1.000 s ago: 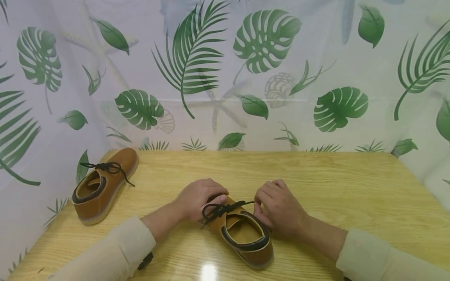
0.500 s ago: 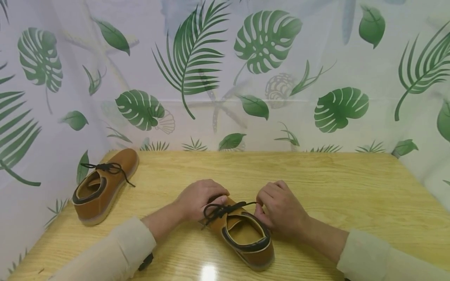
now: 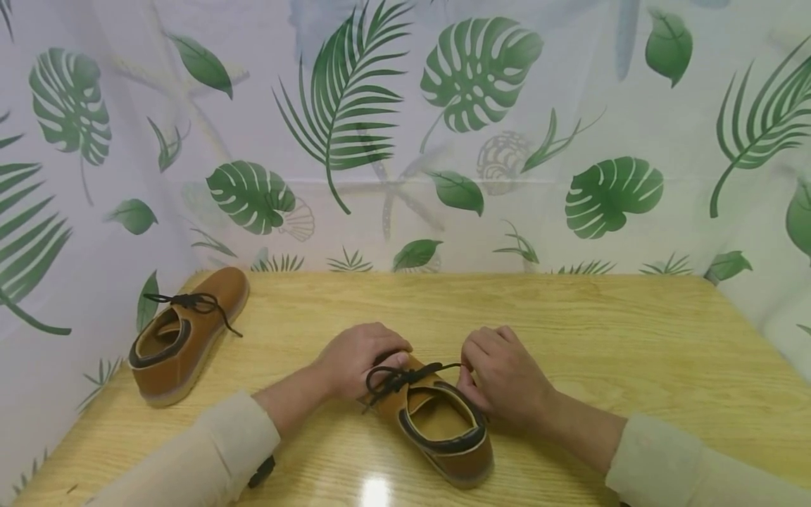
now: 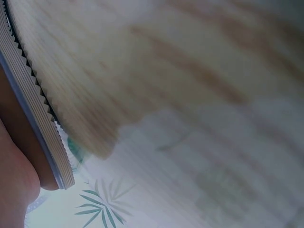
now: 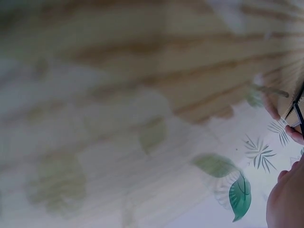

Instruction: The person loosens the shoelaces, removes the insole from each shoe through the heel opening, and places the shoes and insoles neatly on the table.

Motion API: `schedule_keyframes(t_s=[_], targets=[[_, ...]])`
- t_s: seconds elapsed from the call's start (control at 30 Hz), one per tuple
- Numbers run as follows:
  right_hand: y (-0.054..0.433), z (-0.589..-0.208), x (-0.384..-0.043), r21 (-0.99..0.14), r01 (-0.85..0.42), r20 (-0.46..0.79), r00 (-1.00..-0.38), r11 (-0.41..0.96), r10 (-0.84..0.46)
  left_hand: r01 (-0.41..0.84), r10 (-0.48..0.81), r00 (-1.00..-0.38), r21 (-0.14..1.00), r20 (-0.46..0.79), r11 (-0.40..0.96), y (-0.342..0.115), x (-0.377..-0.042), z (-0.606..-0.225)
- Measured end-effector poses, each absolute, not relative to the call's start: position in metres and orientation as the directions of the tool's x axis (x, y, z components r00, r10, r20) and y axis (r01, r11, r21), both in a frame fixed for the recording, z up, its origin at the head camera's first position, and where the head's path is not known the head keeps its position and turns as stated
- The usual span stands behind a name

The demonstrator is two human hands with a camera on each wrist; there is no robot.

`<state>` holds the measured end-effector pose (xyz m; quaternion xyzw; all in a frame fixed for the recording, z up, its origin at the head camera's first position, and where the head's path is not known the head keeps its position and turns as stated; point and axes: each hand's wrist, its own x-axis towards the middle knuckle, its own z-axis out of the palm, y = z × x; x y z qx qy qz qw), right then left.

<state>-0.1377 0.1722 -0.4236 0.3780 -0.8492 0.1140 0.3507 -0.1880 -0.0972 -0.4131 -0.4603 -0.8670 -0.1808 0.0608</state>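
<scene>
A brown leather shoe (image 3: pixel 437 422) with a dark padded collar stands on the wooden table, its heel toward me. Its black lace (image 3: pixel 395 380) is tied in a bow. My left hand (image 3: pixel 364 360) grips the toe end, the thumb on top close to the bow. On the other side, my right hand (image 3: pixel 507 377) pinches a strand of the lace, drawn taut from the knot. The left wrist view has the ridged sole (image 4: pixel 45 128) at its left edge, beside the left hand (image 4: pixel 16 185). Only part of the right hand (image 5: pixel 287 199) appears in the right wrist view.
A matching brown shoe (image 3: pixel 190 338), its lace tied in a bow, stands at the table's left edge. White leaf-printed cloth (image 3: pixel 380 225) hangs behind the table (image 3: pixel 633 338) and along both sides.
</scene>
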Motion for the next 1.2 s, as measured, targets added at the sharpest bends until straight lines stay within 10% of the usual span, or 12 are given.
schedule_keyframes(t_s=[1.2], targets=[[0.1697,-0.4219,-0.1308,0.067,-0.599,0.370,-0.727,0.798,-0.578,0.842,0.785,-0.539,0.232,0.306,0.488,-0.0984,-0.1918,-0.4148]])
